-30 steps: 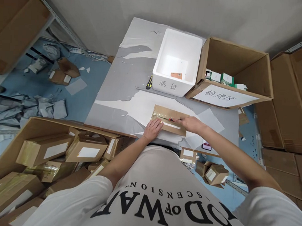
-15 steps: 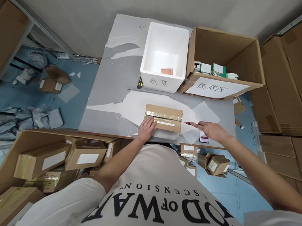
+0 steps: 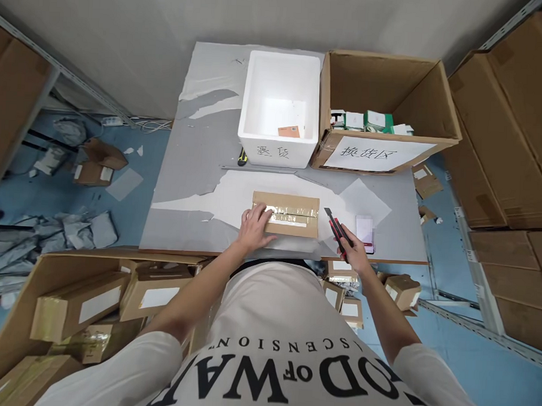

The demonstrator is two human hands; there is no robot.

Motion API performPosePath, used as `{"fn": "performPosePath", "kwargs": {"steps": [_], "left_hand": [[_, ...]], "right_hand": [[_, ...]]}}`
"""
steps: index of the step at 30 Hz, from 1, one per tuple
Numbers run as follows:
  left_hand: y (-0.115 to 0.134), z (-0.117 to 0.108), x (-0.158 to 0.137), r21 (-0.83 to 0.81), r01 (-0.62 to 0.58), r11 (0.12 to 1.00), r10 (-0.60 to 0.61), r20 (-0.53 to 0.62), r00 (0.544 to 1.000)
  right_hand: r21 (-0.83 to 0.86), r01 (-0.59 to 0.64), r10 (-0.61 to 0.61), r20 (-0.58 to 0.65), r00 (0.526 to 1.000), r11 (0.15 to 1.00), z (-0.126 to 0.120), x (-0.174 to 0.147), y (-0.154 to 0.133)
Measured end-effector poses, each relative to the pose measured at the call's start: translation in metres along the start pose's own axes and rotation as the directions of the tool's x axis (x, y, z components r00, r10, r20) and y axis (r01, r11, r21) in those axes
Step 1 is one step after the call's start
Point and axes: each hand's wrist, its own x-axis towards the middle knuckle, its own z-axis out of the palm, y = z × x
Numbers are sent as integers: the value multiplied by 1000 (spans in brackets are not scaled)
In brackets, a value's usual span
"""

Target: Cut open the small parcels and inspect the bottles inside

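A small brown cardboard box lies near the front of the table, with shiny clear tape and a dark slit along its top and a white label on its near side. My left hand grips its left end, fingers over the top and thumb at the near edge. To the right of the box, my right hand is closed round a red and black utility knife. The knife's blade points up and away from me, apart from the box. A phone lies just beyond that hand.
A white foam box holding an orange card stands at the back, beside a large carton of small packages. A yellow and black cutter lies near the foam box. At lower left, a big carton holds several parcels.
My right hand has drawn back from the box's right end toward me, and the knife now points away. My left hand has shifted from lying flat to gripping the box's left end.
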Motion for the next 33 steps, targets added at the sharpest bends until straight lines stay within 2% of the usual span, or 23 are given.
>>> {"fn": "performPosePath", "kwargs": {"steps": [4,11,19,26,33], "left_hand": [[-10,-1,16,37,-22,999,20,55,998],[-12,6,18,14,-13,1000,12,66,998],[-21,19,19,-76,-83,994,80,-43,996],[-20,18,19,-84,-64,994,63,-11,998],[-16,15,18,-106,-28,994,31,22,999]], "right_hand": [[85,-18,19,0,1000,996,15,2,3],[132,-12,8,36,999,991,17,2,5],[23,-36,32,141,990,999,3,6,-7],[-53,-77,88,237,968,996,-12,-4,-13],[-83,-117,133,232,964,990,-14,-23,-13]]}}
